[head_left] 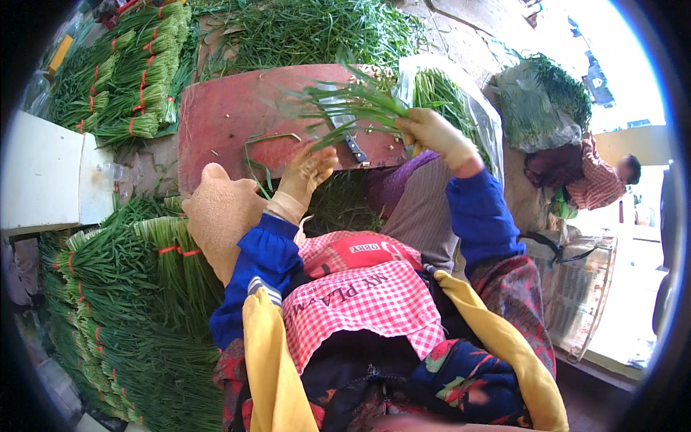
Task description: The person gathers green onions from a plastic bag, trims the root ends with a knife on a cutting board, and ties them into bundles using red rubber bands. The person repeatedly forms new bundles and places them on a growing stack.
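My gloved right hand [434, 134] grips a loose bunch of long green leaves [359, 105], which look like garlic chives, by the stem end. The leaves reach leftward over a red board [232, 116] and are partly blurred. My gloved left hand [306, 175] is at the board's near edge, palm up, fingers apart, holding nothing. Its fingertips are close below the leaf tips; I cannot tell whether they touch. Under the leaves lies a knife with a dark riveted handle [355, 149], its blade partly covered. Small cut stem ends are scattered around it.
A clear plastic bag of chives [440, 89] stands at the board's right. Loose leaves [324, 29] lie beyond it. Bundles tied with red bands [143, 92] are stacked far left, others [108, 270] near left. At right are another bag [540, 102], a person [596, 175] and a crate [577, 291].
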`<state>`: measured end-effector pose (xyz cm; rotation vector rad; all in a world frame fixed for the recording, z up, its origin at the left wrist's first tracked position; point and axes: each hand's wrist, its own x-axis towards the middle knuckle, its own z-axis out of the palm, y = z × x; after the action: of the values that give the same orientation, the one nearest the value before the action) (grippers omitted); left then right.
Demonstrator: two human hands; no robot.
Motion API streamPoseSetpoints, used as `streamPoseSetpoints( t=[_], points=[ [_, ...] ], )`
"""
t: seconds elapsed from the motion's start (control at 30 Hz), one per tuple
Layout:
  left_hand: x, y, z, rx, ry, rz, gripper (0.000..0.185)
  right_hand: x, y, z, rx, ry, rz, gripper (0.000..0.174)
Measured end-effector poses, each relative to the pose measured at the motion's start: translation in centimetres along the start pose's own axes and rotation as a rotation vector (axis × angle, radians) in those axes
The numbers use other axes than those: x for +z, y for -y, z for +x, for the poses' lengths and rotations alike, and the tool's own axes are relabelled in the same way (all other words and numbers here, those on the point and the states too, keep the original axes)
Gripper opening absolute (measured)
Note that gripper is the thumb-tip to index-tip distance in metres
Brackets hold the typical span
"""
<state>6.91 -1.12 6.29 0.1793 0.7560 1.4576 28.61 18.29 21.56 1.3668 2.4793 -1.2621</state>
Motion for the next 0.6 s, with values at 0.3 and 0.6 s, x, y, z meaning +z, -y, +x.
streamPoseSetpoints(
  t=[0.3, 0.6],
  points=[
    [1.4, 1.0, -0.5, -0.177, 0.185, 0.288, 0.057, 0.4, -1.3, -0.2, 0.067, -0.015, 0.358, 0.033],
    [2.5, 2.0, -0.5, -0.094, 0.342, 0.237, 0.061, 7.5, -0.8, -1.7, -0.004, 0.208, 0.662, 0.04]
  ],
)
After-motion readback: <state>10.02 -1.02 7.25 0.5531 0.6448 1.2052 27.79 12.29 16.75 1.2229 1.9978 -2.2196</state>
